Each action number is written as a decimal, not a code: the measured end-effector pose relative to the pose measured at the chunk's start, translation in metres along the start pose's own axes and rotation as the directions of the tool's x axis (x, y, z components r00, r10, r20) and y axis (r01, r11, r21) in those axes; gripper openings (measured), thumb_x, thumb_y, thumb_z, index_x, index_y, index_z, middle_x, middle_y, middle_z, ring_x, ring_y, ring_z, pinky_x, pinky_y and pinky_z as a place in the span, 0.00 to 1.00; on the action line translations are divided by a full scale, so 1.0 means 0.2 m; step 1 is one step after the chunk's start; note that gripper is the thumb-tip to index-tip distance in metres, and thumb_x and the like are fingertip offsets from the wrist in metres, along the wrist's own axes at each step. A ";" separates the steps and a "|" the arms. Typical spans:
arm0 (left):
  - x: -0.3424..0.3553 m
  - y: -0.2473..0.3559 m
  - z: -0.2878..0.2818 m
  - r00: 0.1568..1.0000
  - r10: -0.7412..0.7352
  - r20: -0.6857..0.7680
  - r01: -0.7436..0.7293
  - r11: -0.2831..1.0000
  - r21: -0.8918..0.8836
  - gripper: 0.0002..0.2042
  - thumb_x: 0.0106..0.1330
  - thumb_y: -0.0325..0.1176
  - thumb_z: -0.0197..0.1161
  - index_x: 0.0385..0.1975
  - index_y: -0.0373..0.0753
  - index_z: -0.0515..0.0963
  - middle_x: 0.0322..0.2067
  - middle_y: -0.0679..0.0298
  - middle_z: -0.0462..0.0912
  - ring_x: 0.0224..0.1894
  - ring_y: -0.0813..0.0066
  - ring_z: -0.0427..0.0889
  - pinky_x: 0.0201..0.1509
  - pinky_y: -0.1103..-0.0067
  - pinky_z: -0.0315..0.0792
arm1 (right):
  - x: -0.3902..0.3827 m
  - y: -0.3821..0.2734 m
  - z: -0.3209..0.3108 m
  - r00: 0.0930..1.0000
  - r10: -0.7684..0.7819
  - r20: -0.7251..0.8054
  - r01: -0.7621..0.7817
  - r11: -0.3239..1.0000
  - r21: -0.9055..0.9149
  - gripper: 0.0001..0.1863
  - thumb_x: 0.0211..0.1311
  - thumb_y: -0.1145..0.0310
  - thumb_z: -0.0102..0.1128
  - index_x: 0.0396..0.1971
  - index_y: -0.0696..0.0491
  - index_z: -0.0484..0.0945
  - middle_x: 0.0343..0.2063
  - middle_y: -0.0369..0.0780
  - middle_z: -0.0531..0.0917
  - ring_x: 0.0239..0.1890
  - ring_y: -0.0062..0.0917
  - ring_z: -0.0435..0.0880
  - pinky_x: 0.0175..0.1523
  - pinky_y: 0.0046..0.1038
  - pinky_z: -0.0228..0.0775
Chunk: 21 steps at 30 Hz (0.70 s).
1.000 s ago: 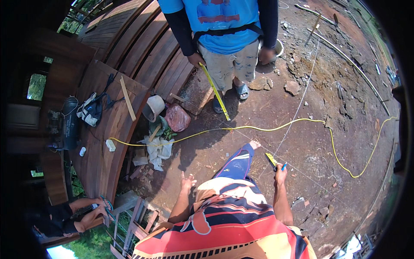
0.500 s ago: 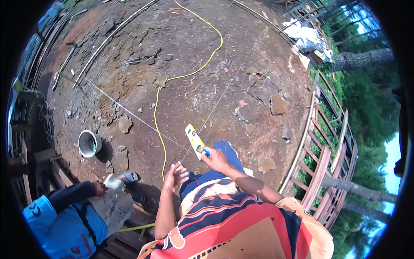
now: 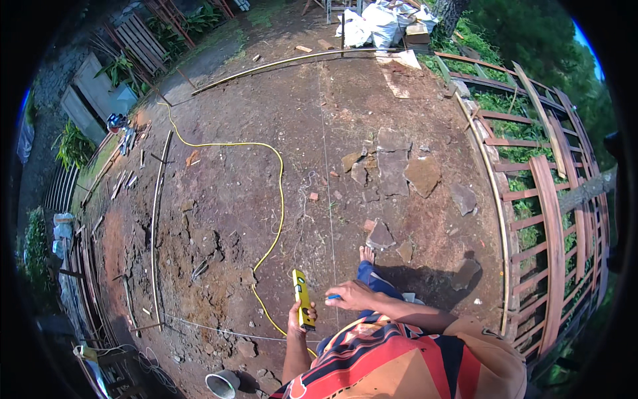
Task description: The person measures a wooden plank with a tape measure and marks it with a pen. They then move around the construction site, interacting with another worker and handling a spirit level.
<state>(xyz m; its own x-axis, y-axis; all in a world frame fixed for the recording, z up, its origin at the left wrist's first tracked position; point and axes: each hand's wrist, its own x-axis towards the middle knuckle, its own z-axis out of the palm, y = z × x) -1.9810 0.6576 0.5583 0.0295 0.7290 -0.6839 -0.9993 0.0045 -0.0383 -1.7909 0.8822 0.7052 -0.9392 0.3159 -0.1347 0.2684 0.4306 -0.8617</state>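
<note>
A short yellow spirit level (image 3: 302, 292) stands nearly upright in the picture, with my left hand (image 3: 296, 320) closed around its lower part. To the right of it, my right hand (image 3: 354, 294) is closed on a small blue object (image 3: 333, 297), mostly hidden by the fingers, so its kind is unclear. The right hand is apart from the level. A thin taut string (image 3: 329, 199) runs away across the ground, passing near my right hand. A second string (image 3: 219, 328) crosses from the left toward my body. My bare foot (image 3: 367, 254) rests on the dirt ahead.
A yellow hose (image 3: 282, 193) winds over the dirt at left. Flat stone slabs (image 3: 422, 175) lie ahead right. Wooden rails (image 3: 498, 226) border the plot, with a slatted timber fence (image 3: 548, 246) at right. White sacks (image 3: 382, 25) sit far ahead; a bucket (image 3: 222, 384) stands lower left.
The spirit level has passed from my right hand to my left; the right keeps the blue object. My view has shifted forward, and the person in blue at lower left is out of the picture.
</note>
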 end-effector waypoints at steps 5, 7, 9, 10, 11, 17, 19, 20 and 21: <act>0.16 0.30 0.17 0.895 0.075 -0.441 -0.121 0.990 -0.077 0.21 0.62 0.40 0.61 0.50 0.37 0.68 0.37 0.48 0.77 0.30 0.62 0.78 0.30 0.71 0.77 | 0.20 0.45 -0.89 0.925 0.284 -0.251 -0.301 0.953 -0.029 0.22 0.67 0.45 0.58 0.45 0.49 0.83 0.36 0.48 0.87 0.40 0.47 0.86 0.45 0.45 0.77; 0.24 0.41 0.25 0.839 0.152 -0.523 -0.137 0.988 0.068 0.22 0.57 0.37 0.63 0.50 0.37 0.68 0.38 0.48 0.77 0.36 0.54 0.82 0.37 0.68 0.81 | 0.27 0.61 -1.18 0.871 0.226 -0.436 -0.285 0.956 -0.074 0.22 0.68 0.48 0.59 0.46 0.52 0.82 0.36 0.50 0.86 0.42 0.48 0.85 0.47 0.43 0.77; 0.32 0.55 0.35 0.814 -0.061 -0.578 0.103 0.994 0.041 0.27 0.53 0.40 0.63 0.52 0.34 0.70 0.41 0.48 0.80 0.38 0.50 0.83 0.42 0.64 0.81 | 0.31 0.78 -1.42 0.784 0.377 -0.492 -0.394 0.916 0.074 0.21 0.68 0.50 0.58 0.42 0.55 0.81 0.35 0.52 0.85 0.42 0.51 0.84 0.45 0.45 0.75; 0.38 0.60 0.40 0.806 -0.061 -0.589 0.155 0.982 0.111 0.26 0.54 0.41 0.62 0.52 0.33 0.70 0.41 0.47 0.80 0.38 0.50 0.82 0.43 0.63 0.80 | 0.34 0.86 -1.51 0.712 0.424 -0.560 -0.473 0.879 0.064 0.20 0.68 0.51 0.58 0.41 0.56 0.81 0.33 0.52 0.84 0.40 0.51 0.84 0.44 0.46 0.75; 0.45 0.65 0.46 0.790 -0.025 -0.612 0.227 0.940 0.254 0.26 0.55 0.41 0.61 0.52 0.32 0.70 0.41 0.47 0.80 0.38 0.49 0.82 0.43 0.62 0.80 | 0.37 0.95 -1.59 0.624 0.466 -0.628 -0.573 0.819 0.038 0.20 0.68 0.52 0.59 0.39 0.56 0.81 0.32 0.53 0.84 0.39 0.52 0.84 0.43 0.46 0.74; 1.31 1.19 1.06 0.733 0.266 -0.626 0.428 0.534 0.729 0.25 0.61 0.43 0.56 0.51 0.28 0.71 0.42 0.44 0.80 0.38 0.47 0.81 0.47 0.57 0.78 | 0.55 1.38 -1.82 0.342 0.579 -0.740 -0.639 0.721 0.269 0.23 0.69 0.50 0.57 0.27 0.57 0.79 0.25 0.52 0.82 0.32 0.51 0.83 0.36 0.44 0.70; 1.66 1.42 1.40 0.763 0.273 -0.586 0.467 0.394 0.791 0.25 0.63 0.44 0.54 0.51 0.27 0.71 0.43 0.44 0.80 0.38 0.46 0.81 0.48 0.55 0.77 | 0.65 1.48 -1.85 0.242 0.735 -0.634 -0.698 0.585 0.413 0.23 0.68 0.49 0.55 0.27 0.56 0.80 0.25 0.52 0.82 0.33 0.48 0.84 0.37 0.45 0.69; 1.82 1.55 1.58 0.774 0.266 -0.574 0.469 0.367 0.803 0.26 0.64 0.45 0.53 0.51 0.26 0.71 0.43 0.43 0.80 0.38 0.46 0.81 0.48 0.55 0.77 | 0.71 1.50 -1.82 0.205 0.764 -0.612 -0.717 0.543 0.437 0.25 0.68 0.47 0.54 0.29 0.57 0.81 0.27 0.53 0.83 0.35 0.50 0.84 0.39 0.46 0.71; 1.97 1.69 1.76 0.787 0.240 -0.569 0.458 0.390 0.799 0.26 0.65 0.45 0.52 0.51 0.25 0.71 0.43 0.43 0.80 0.38 0.46 0.80 0.49 0.54 0.77 | 0.79 1.53 -1.81 0.157 0.797 -0.583 -0.744 0.484 0.461 0.27 0.68 0.45 0.53 0.30 0.57 0.82 0.29 0.54 0.83 0.37 0.51 0.84 0.41 0.48 0.72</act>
<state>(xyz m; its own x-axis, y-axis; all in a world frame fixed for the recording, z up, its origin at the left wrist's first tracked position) -2.3152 1.1883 0.5320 -0.2030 0.1853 -0.9615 -0.3965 0.8823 0.2537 -1.7795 1.3699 0.5963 0.1912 0.8859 -0.4226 0.7297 -0.4162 -0.5424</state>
